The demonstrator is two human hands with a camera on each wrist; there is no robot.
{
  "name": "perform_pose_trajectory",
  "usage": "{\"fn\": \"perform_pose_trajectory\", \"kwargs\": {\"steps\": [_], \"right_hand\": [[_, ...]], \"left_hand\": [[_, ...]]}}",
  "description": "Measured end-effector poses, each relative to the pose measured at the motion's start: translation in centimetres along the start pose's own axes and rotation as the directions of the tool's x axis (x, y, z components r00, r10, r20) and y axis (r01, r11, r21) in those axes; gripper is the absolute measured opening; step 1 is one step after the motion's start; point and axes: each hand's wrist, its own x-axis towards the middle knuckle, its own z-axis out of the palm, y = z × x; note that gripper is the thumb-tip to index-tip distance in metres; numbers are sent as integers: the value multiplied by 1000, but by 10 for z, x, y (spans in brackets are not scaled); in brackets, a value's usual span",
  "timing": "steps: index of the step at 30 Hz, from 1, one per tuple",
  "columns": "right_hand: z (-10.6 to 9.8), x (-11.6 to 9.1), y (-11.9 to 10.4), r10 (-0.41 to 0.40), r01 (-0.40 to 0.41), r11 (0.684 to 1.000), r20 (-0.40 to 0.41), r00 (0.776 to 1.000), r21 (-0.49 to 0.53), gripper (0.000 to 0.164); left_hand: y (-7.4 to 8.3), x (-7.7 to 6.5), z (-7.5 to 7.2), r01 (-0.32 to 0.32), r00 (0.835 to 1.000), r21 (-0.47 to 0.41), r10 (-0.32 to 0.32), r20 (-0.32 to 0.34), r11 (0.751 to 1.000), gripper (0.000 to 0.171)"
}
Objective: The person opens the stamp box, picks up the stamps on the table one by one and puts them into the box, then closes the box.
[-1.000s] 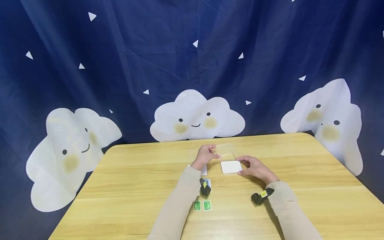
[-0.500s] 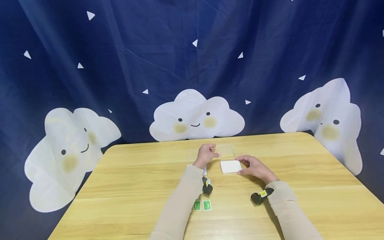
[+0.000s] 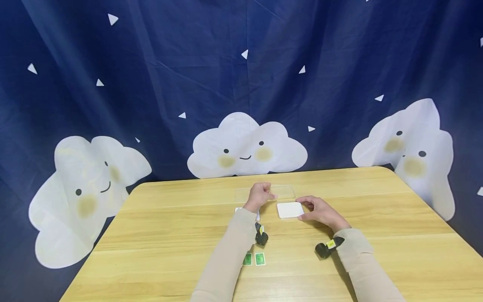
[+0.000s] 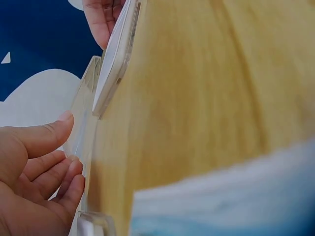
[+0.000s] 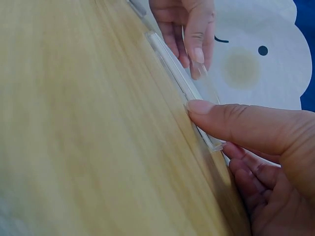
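My left hand [image 3: 258, 196] pinches the left edge of a clear plastic lid [image 3: 283, 191], thumb against fingertips. The lid lies almost flat at the back of the table, just behind a shallow clear case with a white top [image 3: 290, 210]. My right hand [image 3: 320, 212] holds that case by its right end, with the thumb [image 5: 202, 107] on the near side and the fingers round the far side. A second white-topped case [image 3: 258, 215] is mostly hidden behind my left wrist. Left of that wrist shows another clear plastic piece [image 3: 240, 194].
Two small green cards, one at left [image 3: 247, 259] and one at right [image 3: 260, 259], lie on the wooden table [image 3: 158, 235] nearer to me. A blurred white and blue thing [image 4: 231, 196] fills the left wrist view's lower corner. A dark blue curtain [image 3: 211, 63] hangs behind.
The clear lid has come down from a raised, tilted position to nearly flat behind the case, my left hand still on its edge. The right hand has stayed on the case.
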Motion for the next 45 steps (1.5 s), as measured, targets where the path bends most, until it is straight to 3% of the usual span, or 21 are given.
{"fn": "perform_pose_trajectory", "kwargs": {"steps": [11,25,30,45], "right_hand": [[0,0,0,-10,10,1000,-5,1000,-1,57],[0,0,1,-26,27,1000,-3,1000,12,55],[0,0,2,-32,32,999,-3,999,18,55],[0,0,3,-27,28,999,-12,1000,20,57]], "left_hand": [[1,0,2,-25,999,28,26,-21,999,56],[0,2,4,19,1000,47,-18,-23,999,57],[-1,3,3,3,1000,64,-2,-26,998,55],[4,-1,-10,-2,1000,-38,3,31,999,52]]}}
